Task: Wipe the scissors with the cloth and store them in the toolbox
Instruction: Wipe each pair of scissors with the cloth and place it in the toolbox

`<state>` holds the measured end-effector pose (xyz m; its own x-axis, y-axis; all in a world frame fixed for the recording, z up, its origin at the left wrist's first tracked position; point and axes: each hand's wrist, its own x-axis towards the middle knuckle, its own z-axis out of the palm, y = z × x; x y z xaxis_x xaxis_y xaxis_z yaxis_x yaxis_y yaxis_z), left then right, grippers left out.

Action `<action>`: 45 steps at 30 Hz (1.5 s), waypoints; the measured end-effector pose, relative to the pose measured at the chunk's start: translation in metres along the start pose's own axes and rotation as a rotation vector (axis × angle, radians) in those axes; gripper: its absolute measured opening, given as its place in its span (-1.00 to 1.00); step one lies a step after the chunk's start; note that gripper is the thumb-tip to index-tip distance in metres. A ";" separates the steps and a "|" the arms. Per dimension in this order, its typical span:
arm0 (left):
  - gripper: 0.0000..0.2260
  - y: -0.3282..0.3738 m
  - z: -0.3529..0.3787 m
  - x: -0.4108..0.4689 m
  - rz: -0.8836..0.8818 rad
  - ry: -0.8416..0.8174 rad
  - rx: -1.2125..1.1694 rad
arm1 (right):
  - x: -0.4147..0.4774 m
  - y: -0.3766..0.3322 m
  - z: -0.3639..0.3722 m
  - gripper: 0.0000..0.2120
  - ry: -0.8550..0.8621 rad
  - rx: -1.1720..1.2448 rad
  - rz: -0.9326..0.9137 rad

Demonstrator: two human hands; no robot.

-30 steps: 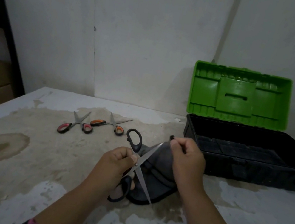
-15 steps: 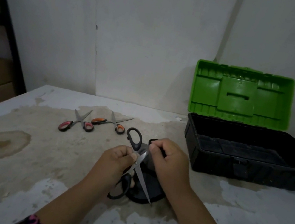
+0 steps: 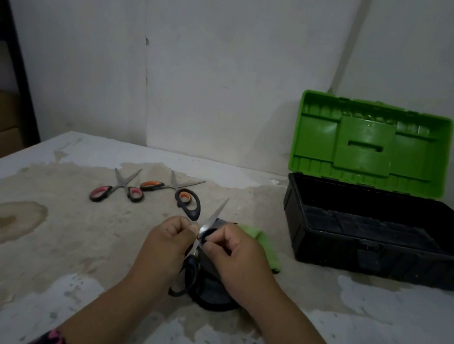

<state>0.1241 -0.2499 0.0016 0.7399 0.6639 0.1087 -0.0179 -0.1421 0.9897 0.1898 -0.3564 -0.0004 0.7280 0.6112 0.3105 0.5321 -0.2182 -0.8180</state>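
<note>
3 pairs in all: black-handled scissors (image 3: 216, 214), pink-handled scissors (image 3: 123, 185), orange-handled scissors (image 3: 153, 186). 1 cloth (image 3: 268, 249), 1 toolbox (image 3: 327, 250). 2 hands: left hand (image 3: 169, 240), right hand (image 3: 238, 255).

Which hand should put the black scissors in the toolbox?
Probably the left hand: it grips the scissors. The right hand is nearer the toolbox, but it is pinching the cloth.

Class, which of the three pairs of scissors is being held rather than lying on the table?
The black-handled scissors, held in the left hand while the right hand holds the cloth; the pink-handled pair and orange-handled pair lie on the table.
</note>
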 end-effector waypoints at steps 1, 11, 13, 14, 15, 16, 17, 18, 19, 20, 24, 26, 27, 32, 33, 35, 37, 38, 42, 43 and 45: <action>-0.76 0.000 0.000 0.000 -0.005 0.014 -0.004 | 0.001 0.000 0.001 -0.76 0.004 -0.006 -0.012; -0.74 0.005 -0.028 0.019 -0.155 0.250 -0.299 | 0.001 -0.001 -0.025 -0.74 -0.135 0.019 0.009; -0.80 0.006 -0.034 0.023 -0.166 0.299 -0.371 | 0.000 0.000 -0.031 -0.79 -0.138 0.021 0.032; -0.82 0.007 -0.034 0.023 -0.164 0.308 -0.415 | -0.001 0.000 -0.032 -0.79 -0.155 0.016 0.043; -0.83 0.008 -0.034 0.022 -0.164 0.307 -0.452 | -0.002 0.000 -0.032 -0.72 -0.172 -0.003 0.041; -0.83 0.009 -0.032 0.021 -0.166 0.298 -0.473 | -0.003 -0.001 -0.029 -0.62 -0.184 -0.029 0.024; -0.83 0.009 -0.029 0.019 -0.170 0.281 -0.483 | -0.004 -0.002 -0.025 -0.54 -0.183 -0.048 0.007; -0.83 0.009 -0.026 0.017 -0.175 0.258 -0.493 | -0.006 -0.003 -0.019 -0.50 -0.167 -0.048 -0.006; -0.84 0.009 -0.023 0.016 -0.180 0.228 -0.512 | -0.007 -0.005 -0.014 -0.50 -0.146 -0.023 0.001; -0.85 0.010 -0.020 0.014 -0.184 0.193 -0.539 | -0.007 -0.007 -0.009 -0.54 -0.127 0.021 0.037; -0.84 0.011 -0.010 0.006 -0.174 0.046 -0.589 | -0.007 -0.010 0.002 -0.88 -0.129 0.177 0.198; -0.85 0.011 -0.008 0.006 -0.173 0.011 -0.579 | -0.006 -0.007 0.000 -0.86 -0.100 0.247 0.249; -0.86 0.011 -0.009 0.008 -0.171 0.011 -0.587 | -0.005 -0.005 -0.003 -0.83 -0.091 0.279 0.270; -0.88 0.007 -0.023 0.021 -0.081 0.104 -0.619 | -0.002 -0.001 -0.020 -0.86 -0.076 0.295 0.327; -0.85 0.006 -0.024 0.021 -0.073 0.089 -0.595 | -0.001 0.000 -0.022 -0.85 -0.064 0.296 0.324; -0.84 0.003 -0.021 0.019 -0.086 0.053 -0.580 | 0.000 0.001 -0.023 -0.83 -0.013 0.332 0.318; -0.85 0.002 -0.016 0.015 -0.119 0.031 -0.575 | 0.001 0.001 -0.023 -0.83 0.055 0.386 0.321; -0.86 0.002 -0.013 0.013 -0.134 0.017 -0.566 | 0.001 0.001 -0.023 -0.84 0.083 0.416 0.320; -0.82 -0.002 0.003 0.002 -0.194 -0.078 -0.485 | 0.001 0.001 -0.023 -0.84 0.123 0.480 0.294; -0.81 -0.001 0.007 -0.002 -0.206 -0.114 -0.484 | 0.001 0.001 -0.023 -0.83 0.124 0.481 0.290; -0.78 0.001 0.013 -0.007 -0.213 -0.175 -0.491 | 0.001 0.001 -0.024 -0.82 0.124 0.480 0.284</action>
<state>0.1279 -0.2647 0.0002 0.8612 0.5029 -0.0742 -0.1356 0.3678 0.9200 0.2019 -0.3742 0.0108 0.8747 0.4785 0.0772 0.0733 0.0267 -0.9969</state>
